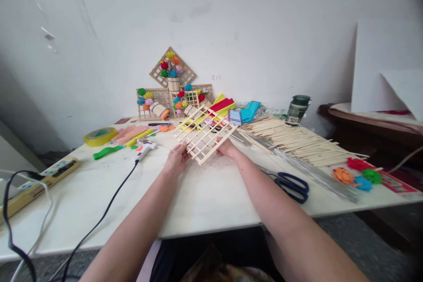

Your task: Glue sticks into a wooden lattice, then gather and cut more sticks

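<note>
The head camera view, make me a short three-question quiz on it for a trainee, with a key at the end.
1. True or false: the left hand holds the white glue gun with the black cord.
2. Which thing lies beside the right forearm?
A) yellow roll of tape
B) metal scissors with dark blue looped handles
C) dark-lidded green jar
3. Which four colours show among the bright crumpled clumps near the table's right end?

Key:
1. False; it holds the pale wooden-stick lattice, and the glue gun lies on the white tabletop.
2. B
3. Red, orange, green and blue.
</note>
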`<state>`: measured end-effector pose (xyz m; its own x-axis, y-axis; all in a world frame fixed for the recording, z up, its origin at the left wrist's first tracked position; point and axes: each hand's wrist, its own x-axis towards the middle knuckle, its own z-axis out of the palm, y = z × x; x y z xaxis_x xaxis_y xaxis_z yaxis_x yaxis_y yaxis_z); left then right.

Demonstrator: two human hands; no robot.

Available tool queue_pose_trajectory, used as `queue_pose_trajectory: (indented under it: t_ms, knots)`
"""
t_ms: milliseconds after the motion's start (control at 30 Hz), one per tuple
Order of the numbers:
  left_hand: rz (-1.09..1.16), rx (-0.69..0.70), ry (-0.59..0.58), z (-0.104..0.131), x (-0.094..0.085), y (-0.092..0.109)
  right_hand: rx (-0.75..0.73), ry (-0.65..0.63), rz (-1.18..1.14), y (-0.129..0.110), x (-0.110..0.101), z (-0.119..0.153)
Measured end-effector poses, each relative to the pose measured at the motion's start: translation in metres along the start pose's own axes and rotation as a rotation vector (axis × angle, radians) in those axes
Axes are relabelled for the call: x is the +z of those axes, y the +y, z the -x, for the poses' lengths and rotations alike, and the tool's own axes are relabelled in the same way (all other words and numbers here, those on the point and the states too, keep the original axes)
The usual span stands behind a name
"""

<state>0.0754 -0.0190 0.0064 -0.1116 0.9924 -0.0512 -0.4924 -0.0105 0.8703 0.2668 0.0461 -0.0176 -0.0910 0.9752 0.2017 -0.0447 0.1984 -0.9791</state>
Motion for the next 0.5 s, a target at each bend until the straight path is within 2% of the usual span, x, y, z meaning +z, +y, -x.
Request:
queue_pose_trajectory:
  t_ms: [100,200,333,400,500]
  knots:
    - [0.01,0.0,-0.017,0.002,0.002,0.0,0.036,0.055,0.004,-0.007,-0.001,-0.003]
    - [0.019,-0.002,-0.037,0.003,0.003,-0.002,0.024,0.101,-0.237,-0.018,-0.005,-0.003]
    - [0.03,-0.008,-0.058,0.004,0.005,-0.003,0.019,-0.042,-0.514,-0.031,-0.005,0.004]
    - [0.038,-0.007,-0.059,0.004,0.006,-0.003,0.02,-0.114,-0.531,-0.035,-0.003,0.008]
    - [0.047,-0.016,-0.064,0.004,0.007,-0.003,0.006,-0.147,-0.483,-0.038,0.003,0.012]
